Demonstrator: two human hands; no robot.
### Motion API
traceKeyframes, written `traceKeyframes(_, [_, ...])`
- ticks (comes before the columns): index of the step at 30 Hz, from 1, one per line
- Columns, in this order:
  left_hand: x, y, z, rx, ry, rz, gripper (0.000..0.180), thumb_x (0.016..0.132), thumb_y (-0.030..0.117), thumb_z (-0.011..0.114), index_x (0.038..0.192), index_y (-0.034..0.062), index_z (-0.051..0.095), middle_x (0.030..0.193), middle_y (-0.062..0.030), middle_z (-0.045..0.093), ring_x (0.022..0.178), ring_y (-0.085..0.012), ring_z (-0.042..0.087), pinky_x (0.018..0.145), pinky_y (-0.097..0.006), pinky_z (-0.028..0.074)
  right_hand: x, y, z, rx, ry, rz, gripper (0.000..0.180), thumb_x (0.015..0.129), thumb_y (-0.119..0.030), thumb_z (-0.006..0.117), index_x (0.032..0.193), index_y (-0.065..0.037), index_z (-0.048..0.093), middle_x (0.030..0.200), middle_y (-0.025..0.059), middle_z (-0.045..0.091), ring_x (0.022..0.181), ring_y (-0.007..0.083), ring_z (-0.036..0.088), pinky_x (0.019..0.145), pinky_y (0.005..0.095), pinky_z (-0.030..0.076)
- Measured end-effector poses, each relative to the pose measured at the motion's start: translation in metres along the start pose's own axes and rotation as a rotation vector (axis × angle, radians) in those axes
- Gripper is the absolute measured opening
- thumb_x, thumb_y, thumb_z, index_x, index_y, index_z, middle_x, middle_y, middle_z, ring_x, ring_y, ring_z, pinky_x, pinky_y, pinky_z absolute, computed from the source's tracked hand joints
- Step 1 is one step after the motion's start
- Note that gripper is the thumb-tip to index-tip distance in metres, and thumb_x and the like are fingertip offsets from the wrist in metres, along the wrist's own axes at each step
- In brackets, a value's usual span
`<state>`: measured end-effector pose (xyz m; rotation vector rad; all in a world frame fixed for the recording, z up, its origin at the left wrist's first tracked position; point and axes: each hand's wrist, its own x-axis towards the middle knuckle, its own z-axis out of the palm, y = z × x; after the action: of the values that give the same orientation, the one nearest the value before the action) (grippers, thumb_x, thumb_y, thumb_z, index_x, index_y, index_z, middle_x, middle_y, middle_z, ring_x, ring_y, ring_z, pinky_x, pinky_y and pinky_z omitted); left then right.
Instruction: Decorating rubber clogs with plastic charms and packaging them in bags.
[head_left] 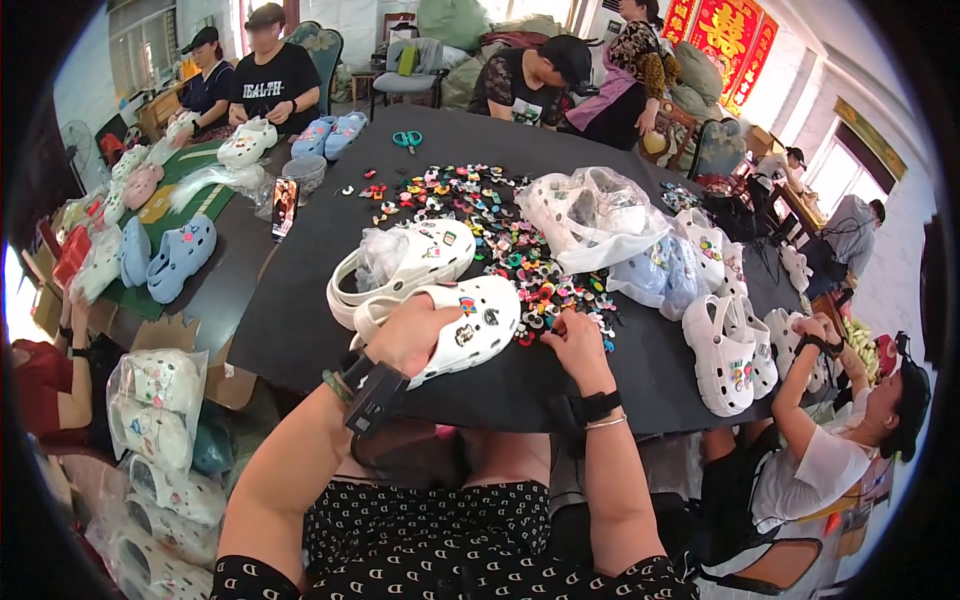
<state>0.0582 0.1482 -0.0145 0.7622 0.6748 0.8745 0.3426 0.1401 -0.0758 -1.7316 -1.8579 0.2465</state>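
Note:
My left hand (pixel 408 338) grips a white clog (pixel 478 335) by its heel end, with the thumb on top beside a few colourful charms fixed in its holes. Right behind it lies a second white clog (pixel 435 248), also decorated and with clear plastic stuffed inside. My right hand (pixel 580 350) is at the near edge of a heap of small colourful shoe charms (pixel 540 285), its fingers pinched together. Whatever those fingertips hold, if anything, is too small to make out.
Bagged white clogs (pixel 590 215) and bagged blue clogs (pixel 660 270) stand right of the heap. More white clogs (pixel 722 355) line the right edge, near a co-worker (pixel 830 430). Teal scissors (pixel 407 140) lie at the back; a phone (pixel 285 208) stands left. Blue clogs (pixel 182 258) sit on another table.

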Motion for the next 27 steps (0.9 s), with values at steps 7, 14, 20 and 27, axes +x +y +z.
traceKeyframes(7, [-0.021,-0.019,0.018,0.187,-0.029,0.022,0.035,0.091,0.000,0.057,0.126,-0.0055,0.054,0.119,-0.0121,0.066,0.103,-0.0196,0.066,0.090,-0.033,0.054,-0.003,-0.004,0.007,-0.097,0.129,-0.136,0.016,0.080,-0.007,0.067,0.090,0.001,0.057,0.085,0.0201,0.060,0.082,0.0392,0.059,0.074,0.0475,0.048])
traceKeyframes(14, [-0.017,-0.026,0.017,0.146,-0.100,0.008,0.033,0.095,0.004,0.054,0.126,-0.0050,0.055,0.119,-0.0106,0.066,0.103,-0.0173,0.065,0.090,-0.032,0.053,-0.007,0.000,-0.016,-0.022,0.185,-0.177,0.009,0.084,-0.006,0.065,0.090,0.001,0.066,0.085,0.0175,0.066,0.082,0.0372,0.063,0.075,0.0448,0.050])
traceKeyframes(20, [-0.025,-0.024,0.017,0.110,-0.126,0.012,0.037,0.095,0.002,0.051,0.131,-0.0043,0.051,0.124,-0.0106,0.063,0.108,-0.0175,0.063,0.094,-0.033,0.051,-0.023,-0.080,-0.074,0.330,0.110,-0.003,0.010,0.084,-0.001,0.067,0.093,0.001,0.066,0.081,0.0114,0.068,0.072,0.0193,0.065,0.066,0.0299,0.050])
traceKeyframes(27, [-0.027,-0.027,0.024,0.119,-0.177,0.049,0.039,0.095,0.002,0.052,0.134,-0.0030,0.050,0.126,-0.0100,0.062,0.109,-0.0179,0.062,0.095,-0.032,0.050,-0.032,-0.113,-0.083,0.306,-0.082,-0.276,0.011,0.081,-0.001,0.070,0.092,-0.002,0.067,0.082,0.0097,0.062,0.073,0.0217,0.063,0.065,0.0315,0.050])
